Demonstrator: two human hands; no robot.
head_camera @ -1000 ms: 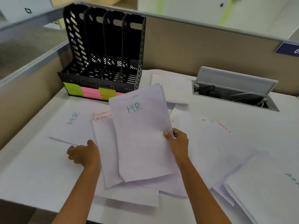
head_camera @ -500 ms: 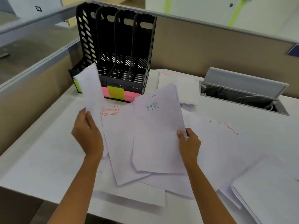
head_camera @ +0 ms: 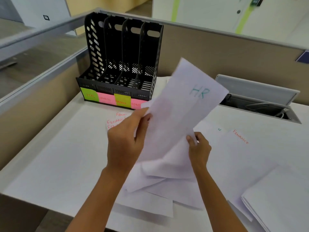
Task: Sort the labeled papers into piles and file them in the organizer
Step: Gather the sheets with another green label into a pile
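Note:
Both hands hold a small stack of white HR papers [head_camera: 184,106] lifted above the desk, tilted, with "HR" in teal on top. My left hand [head_camera: 127,139] grips its left edge; my right hand [head_camera: 199,148] pinches its lower right edge. Under them lie sheets marked FINANCE papers [head_camera: 117,121] in red. The black four-slot organizer [head_camera: 123,56] stands at the back left, its slots empty, with green, pink, yellow and pink sticky labels along the front; the leftmost label [head_camera: 88,95] reads HR.
Another FINANCE sheet [head_camera: 240,138] lies to the right among loose papers. A stack of white paper [head_camera: 280,198] sits at the front right. An open cable tray [head_camera: 260,104] is sunk in the desk at the back right. Partition walls bound the desk at the left and back.
My left hand brought the sheet it picked up from the left over to the HR stack. Both hands now hold the stack, raised and tilted to the right.

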